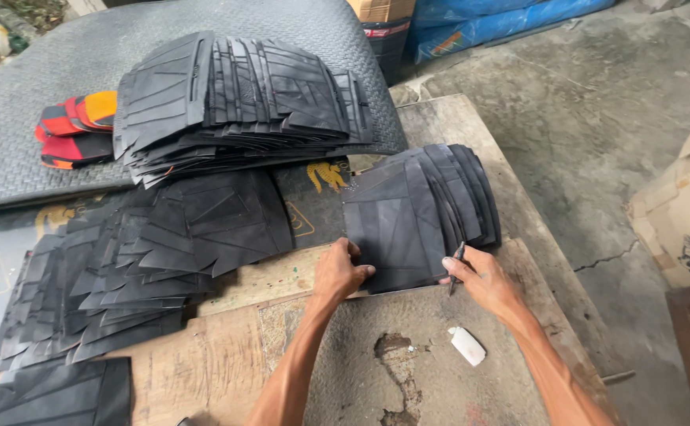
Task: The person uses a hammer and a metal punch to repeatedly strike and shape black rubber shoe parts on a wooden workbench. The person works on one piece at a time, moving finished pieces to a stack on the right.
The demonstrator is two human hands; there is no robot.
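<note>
My left hand (340, 270) presses on the near left corner of a fanned stack of black rubber sheets (416, 209) that lies on the wooden worktable (227, 355). At the stack's near right edge, my right hand (479, 276) grips a thin dark pen-like tool (456, 264), its tip resting by the top sheet. A small white block (467, 345) lies on the table just below my right wrist.
More fanned stacks of black sheets lie at the left (124, 268) and at the back (234, 102) on a grey textured mat (14, 158). Red and orange pieces (73, 126) sit far left. Cardboard boxes (684, 213) stand on the concrete floor at right.
</note>
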